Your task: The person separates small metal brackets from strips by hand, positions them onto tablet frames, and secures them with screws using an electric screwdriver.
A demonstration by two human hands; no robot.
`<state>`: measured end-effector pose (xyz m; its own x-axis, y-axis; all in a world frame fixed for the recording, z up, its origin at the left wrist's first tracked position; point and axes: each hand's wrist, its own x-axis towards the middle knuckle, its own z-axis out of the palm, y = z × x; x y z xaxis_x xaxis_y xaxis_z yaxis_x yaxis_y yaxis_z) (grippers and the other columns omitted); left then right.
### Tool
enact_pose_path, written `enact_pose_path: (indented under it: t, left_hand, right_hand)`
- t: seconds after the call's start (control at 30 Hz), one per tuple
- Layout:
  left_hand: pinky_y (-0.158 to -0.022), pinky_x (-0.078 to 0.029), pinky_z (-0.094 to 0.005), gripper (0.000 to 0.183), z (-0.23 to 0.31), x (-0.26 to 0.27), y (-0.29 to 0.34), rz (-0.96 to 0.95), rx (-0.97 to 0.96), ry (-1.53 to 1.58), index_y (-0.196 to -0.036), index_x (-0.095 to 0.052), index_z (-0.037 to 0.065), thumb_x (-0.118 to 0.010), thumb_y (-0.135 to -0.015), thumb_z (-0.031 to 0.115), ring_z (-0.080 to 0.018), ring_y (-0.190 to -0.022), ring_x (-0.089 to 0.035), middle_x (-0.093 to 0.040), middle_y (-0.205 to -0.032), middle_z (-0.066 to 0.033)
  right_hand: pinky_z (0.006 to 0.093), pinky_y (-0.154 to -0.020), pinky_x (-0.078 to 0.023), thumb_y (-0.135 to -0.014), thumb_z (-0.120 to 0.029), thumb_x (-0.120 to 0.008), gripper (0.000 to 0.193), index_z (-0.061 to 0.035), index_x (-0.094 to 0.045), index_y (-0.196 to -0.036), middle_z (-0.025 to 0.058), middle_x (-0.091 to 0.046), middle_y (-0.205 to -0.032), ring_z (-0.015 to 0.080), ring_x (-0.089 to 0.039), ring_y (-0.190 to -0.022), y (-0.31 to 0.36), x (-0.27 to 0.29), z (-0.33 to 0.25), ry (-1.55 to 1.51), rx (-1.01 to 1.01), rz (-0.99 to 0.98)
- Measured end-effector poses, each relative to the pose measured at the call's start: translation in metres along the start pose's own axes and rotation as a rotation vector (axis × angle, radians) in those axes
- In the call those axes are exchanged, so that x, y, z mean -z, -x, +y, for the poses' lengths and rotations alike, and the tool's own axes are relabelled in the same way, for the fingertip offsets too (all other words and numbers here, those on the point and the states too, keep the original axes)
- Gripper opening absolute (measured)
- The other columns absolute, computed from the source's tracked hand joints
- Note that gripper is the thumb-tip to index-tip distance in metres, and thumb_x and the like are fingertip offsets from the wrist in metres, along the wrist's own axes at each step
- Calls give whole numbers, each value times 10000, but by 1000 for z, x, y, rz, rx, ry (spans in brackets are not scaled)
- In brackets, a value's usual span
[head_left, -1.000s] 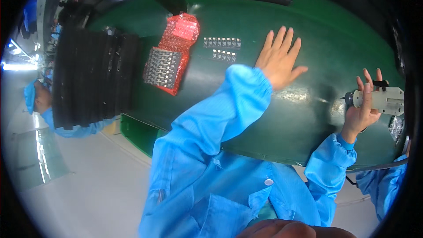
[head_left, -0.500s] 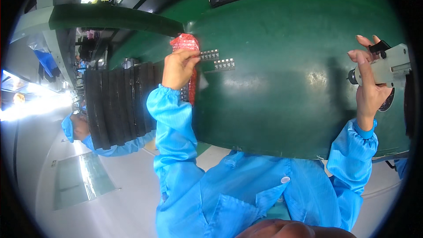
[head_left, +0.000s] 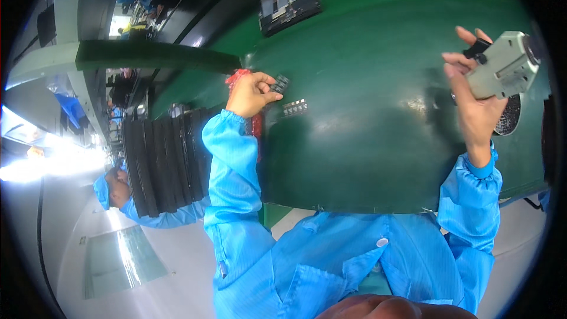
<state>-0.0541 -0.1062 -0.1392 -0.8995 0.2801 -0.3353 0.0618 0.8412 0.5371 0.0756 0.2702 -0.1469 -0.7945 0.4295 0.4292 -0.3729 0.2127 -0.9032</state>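
Note:
My left hand (head_left: 248,95) pinches a short dark strip of small square parts (head_left: 280,84) between thumb and fingers, tilted above the green tabletop. Just to its lower right, a similar strip (head_left: 296,107) lies flat on the table. Red bubble wrap (head_left: 237,77) shows behind my left hand, with more of it below the wrist. At the far right, my right hand (head_left: 475,97) is wrapped round a pale grey hand-held power tool (head_left: 509,66) with a black lever. The tool's tip is mostly hidden by my fingers. Under that wrist sits a round dish (head_left: 515,115) of tiny dark pieces.
A black-framed device (head_left: 289,1) with its inside exposed lies at the table's far side. Stacked black slabs (head_left: 168,162) stand to the left, partly hiding a co-worker in blue (head_left: 109,188). A green-edged beam (head_left: 159,56) crosses the upper left.
My left hand has picked one of the two strips up off the table. My right hand has turned the power tool and brought it a little inward. The whole view has shifted slightly.

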Motion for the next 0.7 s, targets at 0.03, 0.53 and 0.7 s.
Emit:
enact_pose_path:
  t: [0.03,0.53,0.7]
  left_hand:
    - [-518,-403,-193,218,2,-5,-3,27,-116,177,-846,-611,-38,-747,-703,54,-46,-607,-524,-616,-716,-24]
    - [-516,-436,-217,105,82,-119,-2,-79,-243,1257,-860,-593,22,-618,-841,122,-101,-614,-559,-613,-759,-43]
    - [-600,-525,-287,100,91,-117,3,-127,-210,1336,-851,-570,-4,-580,-847,95,-200,-689,-638,-632,-825,-126]
  right_hand:
    - [282,-800,-479,-738,56,-638,626,-13,-356,-1292,147,-466,-1266,183,-584,-967,0,-3,-1,1,-15,63]
    - [327,-850,-449,-659,-38,-752,761,3,-295,-1266,132,-497,-1129,210,-523,-1002,-12,28,-7,492,79,179]
    - [334,-925,-395,-693,-6,-742,834,-13,-227,-1349,121,-421,-1250,201,-446,-1128,-16,27,-9,418,245,245]
